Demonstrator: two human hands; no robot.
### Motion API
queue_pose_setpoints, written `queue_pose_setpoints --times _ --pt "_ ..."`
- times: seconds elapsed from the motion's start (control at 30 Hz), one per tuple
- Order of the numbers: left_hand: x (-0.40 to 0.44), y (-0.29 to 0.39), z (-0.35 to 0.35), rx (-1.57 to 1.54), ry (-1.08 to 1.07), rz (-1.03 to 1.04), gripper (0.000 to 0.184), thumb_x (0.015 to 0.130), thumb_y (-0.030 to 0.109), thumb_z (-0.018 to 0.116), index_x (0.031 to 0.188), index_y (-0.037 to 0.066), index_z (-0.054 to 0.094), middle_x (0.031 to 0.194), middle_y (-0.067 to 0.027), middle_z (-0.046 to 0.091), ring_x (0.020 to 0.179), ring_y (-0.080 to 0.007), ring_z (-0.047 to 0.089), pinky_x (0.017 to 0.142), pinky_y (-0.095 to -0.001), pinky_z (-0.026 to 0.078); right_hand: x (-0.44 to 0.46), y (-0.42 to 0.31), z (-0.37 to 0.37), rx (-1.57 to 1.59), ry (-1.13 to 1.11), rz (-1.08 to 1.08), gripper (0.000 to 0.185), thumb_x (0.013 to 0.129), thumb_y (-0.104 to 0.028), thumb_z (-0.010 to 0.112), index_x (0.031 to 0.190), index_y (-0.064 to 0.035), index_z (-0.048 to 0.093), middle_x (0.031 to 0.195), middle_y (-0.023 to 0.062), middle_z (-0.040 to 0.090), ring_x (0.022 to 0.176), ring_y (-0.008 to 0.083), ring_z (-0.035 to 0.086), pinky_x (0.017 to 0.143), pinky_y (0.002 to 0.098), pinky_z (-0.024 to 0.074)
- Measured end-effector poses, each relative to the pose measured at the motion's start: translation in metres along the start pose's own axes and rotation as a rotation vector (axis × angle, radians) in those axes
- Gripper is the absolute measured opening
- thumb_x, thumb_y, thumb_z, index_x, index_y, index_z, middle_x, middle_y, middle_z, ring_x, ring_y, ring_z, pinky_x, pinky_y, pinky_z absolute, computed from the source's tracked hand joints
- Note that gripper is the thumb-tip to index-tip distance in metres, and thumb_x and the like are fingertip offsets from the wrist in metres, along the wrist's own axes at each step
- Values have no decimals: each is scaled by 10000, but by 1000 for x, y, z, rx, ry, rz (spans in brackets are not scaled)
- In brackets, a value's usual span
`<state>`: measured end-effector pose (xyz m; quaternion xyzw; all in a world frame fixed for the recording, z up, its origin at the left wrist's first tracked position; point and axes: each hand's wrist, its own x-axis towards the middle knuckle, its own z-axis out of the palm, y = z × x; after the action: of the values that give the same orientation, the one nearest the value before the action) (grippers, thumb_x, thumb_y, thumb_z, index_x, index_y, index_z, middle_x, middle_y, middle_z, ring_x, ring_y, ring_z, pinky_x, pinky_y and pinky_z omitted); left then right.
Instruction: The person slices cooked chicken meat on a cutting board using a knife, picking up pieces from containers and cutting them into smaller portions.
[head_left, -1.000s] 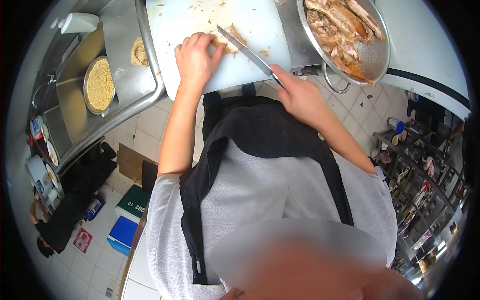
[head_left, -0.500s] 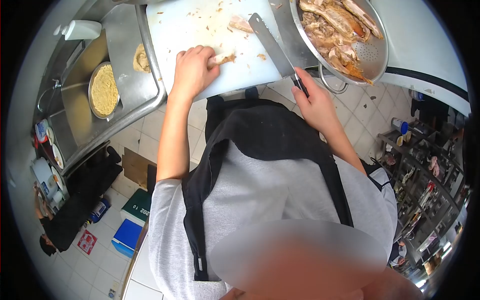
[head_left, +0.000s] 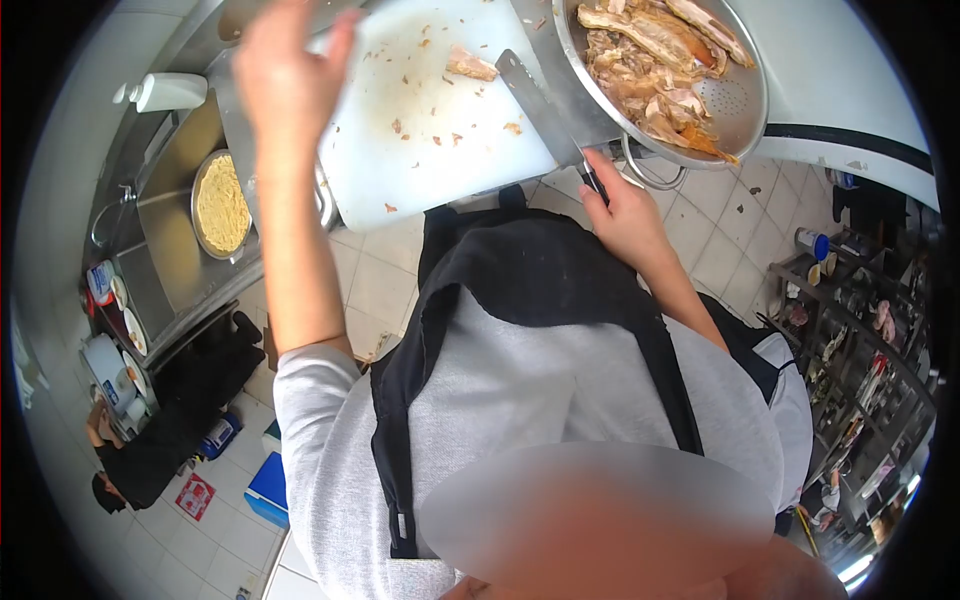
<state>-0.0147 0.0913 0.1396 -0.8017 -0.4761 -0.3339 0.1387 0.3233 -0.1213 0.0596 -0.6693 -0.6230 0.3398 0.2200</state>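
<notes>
My right hand (head_left: 625, 210) is closed round the dark handle of a long, broad-bladed knife (head_left: 540, 105). Its blade lies over the right edge of a white cutting board (head_left: 400, 180), tip pointing away from me. Beside the tip rests a piece of cooked meat (head_left: 472, 65), and small scraps dot the board. My left hand (head_left: 290, 75) is raised past the board's left edge, at the top of the view. Motion smears it and its fingers run out at the frame's edge, so whatever it holds cannot be made out.
At right stands a metal colander (head_left: 735, 100) of cooked meat pieces. Left are a bowl of yellowish food (head_left: 222, 205), a white bottle (head_left: 168, 92) and a steel counter (head_left: 190, 250). A person in black (head_left: 185, 425) works farther left. Shelving (head_left: 850, 360) stands at far right.
My left hand has moved from the board up and to the left. The bone-like piece it held has left the board. My right hand keeps the knife in nearly the same place.
</notes>
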Motion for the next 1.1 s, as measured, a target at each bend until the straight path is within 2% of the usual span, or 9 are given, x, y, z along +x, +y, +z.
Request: queue_pose_setpoints --times 0.03,0.1,0.23,0.37,0.4,0.47,0.7,1.0,1.1 --pt "-8 12 21 -139 -81 50 506 810 212 838 1272 90 673 1236 -114 720 1106 -337 681 933 -484 535 0 0 0 -21 -11 7 498 990 -247 626 1463 -111 546 964 261 735 909 460 718 815 524 557" --pt "-28 32 70 -167 -309 113 498 869 197 781 1346 112 667 1324 -111 696 1232 -336 649 1079 -495 505 2 0 0 -40 -23 0 489 988 -240 624 1453 -109 547 943 263 731 887 465 716 800 535 555" --pt "-53 57 121 -115 -559 69 457 894 175 682 1350 180 673 1397 -56 658 1331 -274 578 1225 -654 296 3 1 -2 -86 -45 -6 462 978 -225 624 1413 -91 545 940 264 730 870 466 714 797 539 558" --pt "-60 57 112 -60 -688 5 289 877 169 685 1160 144 738 1122 -78 708 1150 -290 647 1076 -529 430 10 2 -1 -109 -54 -10 438 954 -216 621 1364 -80 547 977 251 733 899 462 713 819 538 560" --pt "-65 56 106 -95 -632 -11 218 858 178 716 1068 125 747 1032 -78 699 1087 -294 656 977 -478 452 11 2 0 -109 -59 -21 438 954 -216 621 1364 -80 547 977 251 733 899 462 713 819 538 560" --pt "-76 51 88 -109 -594 -32 229 847 186 736 1066 120 743 1040 -78 698 1089 -296 655 973 -470 456 15 2 1 -172 -26 -33 380 951 -217 628 1302 -92 556 864 207 707 825 446 704 757 514 543" --pt "-118 26 59 -120 -390 -243 329 831 224 786 1141 125 737 1122 -79 708 1122 -308 651 953 -438 476 27 -10 1 -234 -166 60 420 970 -244 607 1346 -75 528 945 280 721 897 488 701 816 580 544" --pt "-125 25 64 -121 -470 -296 286 852 240 772 1108 113 766 1030 -77 733 1064 -296 679 915 -459 478 44 -6 12 -133 -30 -171 403 994 -171 569 1350 13 522 915 320 704 902 511 692 837 575 535" --pt "-127 39 48 -204 -535 -339 272 855 232 766 1099 110 768 1015 -81 740 1034 -299 686 906 -450 484 46 -21 6 -157 -112 -28 415 991 -175 567 1363 5 526 907 320 705 899 509 694 846 571 536"
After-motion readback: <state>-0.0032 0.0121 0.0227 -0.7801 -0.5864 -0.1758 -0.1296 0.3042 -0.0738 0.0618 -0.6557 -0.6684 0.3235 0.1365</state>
